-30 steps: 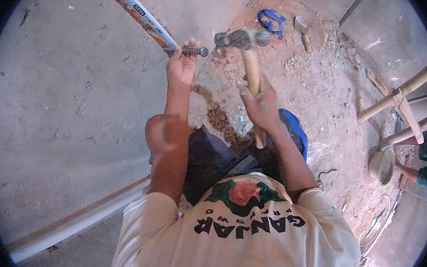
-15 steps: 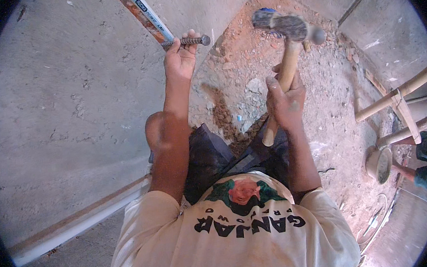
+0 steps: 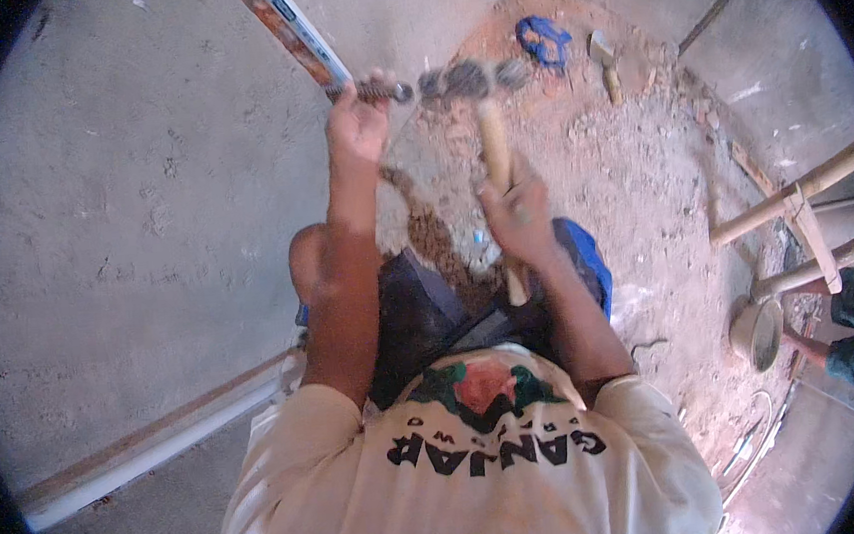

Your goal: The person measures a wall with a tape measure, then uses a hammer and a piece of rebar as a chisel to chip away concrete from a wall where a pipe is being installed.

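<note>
Hammer [image 3: 493,131] and ribbed metal rod [image 3: 371,92] occupy your two hands in the upper middle of the frame. Your right hand [image 3: 519,204] wraps round the wooden handle, whose butt points toward the lower edge. The hammer's head is blurred and sits just right of the rod's round end; you cannot tell whether they touch. Your left hand [image 3: 358,127] closes its fingers around the rod, which lies nearly level across the frame, its other end near the foot of a long white-and-blue strip [image 3: 304,28] at upper left. At upper right, a crumpled blue item [image 3: 544,45] and a small trowel [image 3: 606,65] lie on the rubble-strewn floor [image 3: 642,190]. Near the right edge, you have wooden poles [image 3: 792,193], a bucket [image 3: 756,335] and another person's leg, partly cut off.
</note>
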The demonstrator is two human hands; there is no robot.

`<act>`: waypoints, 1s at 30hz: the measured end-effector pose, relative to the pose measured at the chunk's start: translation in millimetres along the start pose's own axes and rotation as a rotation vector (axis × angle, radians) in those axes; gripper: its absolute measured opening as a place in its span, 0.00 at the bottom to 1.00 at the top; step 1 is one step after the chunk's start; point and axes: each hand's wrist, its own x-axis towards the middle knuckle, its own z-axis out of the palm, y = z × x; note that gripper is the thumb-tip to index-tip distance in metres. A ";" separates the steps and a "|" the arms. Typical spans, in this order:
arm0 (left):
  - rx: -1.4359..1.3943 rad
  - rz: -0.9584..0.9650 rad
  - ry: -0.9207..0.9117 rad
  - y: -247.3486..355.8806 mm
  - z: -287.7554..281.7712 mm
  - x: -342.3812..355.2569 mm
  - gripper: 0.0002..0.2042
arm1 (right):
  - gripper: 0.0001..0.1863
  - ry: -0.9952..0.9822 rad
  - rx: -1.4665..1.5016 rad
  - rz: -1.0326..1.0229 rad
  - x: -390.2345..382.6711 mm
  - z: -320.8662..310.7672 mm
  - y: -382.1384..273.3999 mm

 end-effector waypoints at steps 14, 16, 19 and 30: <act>0.200 0.027 0.044 -7.1 7.2 -9.3 0.09 | 0.18 -0.051 0.047 0.010 -11.9 17.5 20.9; 0.259 0.032 0.194 -13.2 10.0 -21.2 0.08 | 0.17 -0.095 0.102 0.093 -13.8 -5.2 13.1; 0.219 -0.150 -0.012 -28.1 25.3 -47.3 0.07 | 0.17 -0.088 0.036 0.140 -21.0 -30.7 13.2; 0.217 -0.165 0.029 -62.0 62.3 -40.6 0.11 | 0.17 -0.025 0.162 0.313 -29.7 -59.4 -4.6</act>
